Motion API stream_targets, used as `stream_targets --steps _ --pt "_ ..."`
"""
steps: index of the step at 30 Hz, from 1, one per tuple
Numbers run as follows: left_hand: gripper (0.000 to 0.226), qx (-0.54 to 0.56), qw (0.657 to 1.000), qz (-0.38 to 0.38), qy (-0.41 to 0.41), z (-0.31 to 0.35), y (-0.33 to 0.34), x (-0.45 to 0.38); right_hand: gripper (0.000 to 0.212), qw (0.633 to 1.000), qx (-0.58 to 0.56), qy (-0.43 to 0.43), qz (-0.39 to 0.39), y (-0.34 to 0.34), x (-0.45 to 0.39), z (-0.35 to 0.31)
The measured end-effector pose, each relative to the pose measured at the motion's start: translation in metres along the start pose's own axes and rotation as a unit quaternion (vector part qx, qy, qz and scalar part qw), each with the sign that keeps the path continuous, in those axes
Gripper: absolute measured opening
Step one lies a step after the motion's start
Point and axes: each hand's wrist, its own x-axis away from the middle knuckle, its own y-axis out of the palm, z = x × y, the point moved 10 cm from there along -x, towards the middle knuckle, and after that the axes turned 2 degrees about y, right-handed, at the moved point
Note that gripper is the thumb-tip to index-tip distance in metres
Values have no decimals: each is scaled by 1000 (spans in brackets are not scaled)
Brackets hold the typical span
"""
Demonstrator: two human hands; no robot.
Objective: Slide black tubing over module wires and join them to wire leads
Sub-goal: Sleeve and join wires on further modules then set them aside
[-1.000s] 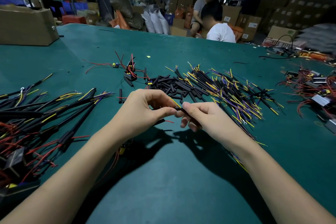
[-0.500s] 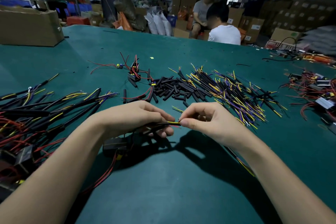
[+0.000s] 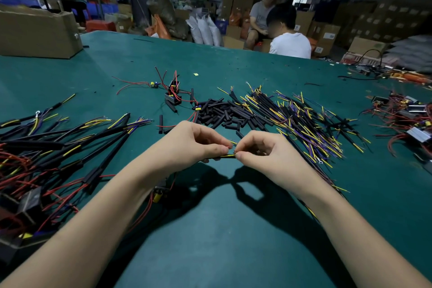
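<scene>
Finished assemblies [image 3: 70, 147] piled far left. My left hand [image 3: 187, 145] pinches a module wire w/ black tubing [image 3: 223, 156] on; right hand [image 3: 261, 149] pinches the lead [image 3: 233, 143], tips meeting mid-table. Join looks underway, not done. Loose tubing [image 3: 224, 112], leads pile [image 3: 304, 124] and more modules [image 3: 406, 119] remain.

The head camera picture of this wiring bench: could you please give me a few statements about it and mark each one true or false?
1. Both hands pinch wire ends between them above the table. True: the left hand and right hand meet at the yellow and black wires.
2. The loose black tubing pieces lie beyond the hands. True.
3. The table has a red cover. False: it is green.
4. The cardboard box stands at the far right. False: it stands at the far left.
5. The wire leads lie to the right of the tubing pieces. True.
</scene>
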Motion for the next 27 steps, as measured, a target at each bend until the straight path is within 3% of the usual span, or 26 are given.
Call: stream_targets --steps 5,10,15,22,27 --pt "15 -38 999 -4 5 0 3 -1 11 998 -62 33 2 1 0 12" --pt "4 -89 996 -3 2 -4 7 -2 9 998 -46 39 1 3 -1 15" --pt "6 -49 999 22 -6 -11 3 -5 8 999 -25 18 13 3 -1 11" --pt "10 -53 998 36 8 -11 6 -5 11 994 99 -30 41 -1 0 1" --pt "17 -134 989 63 29 -2 5 -3 10 985 158 -47 57 -3 1 -5"
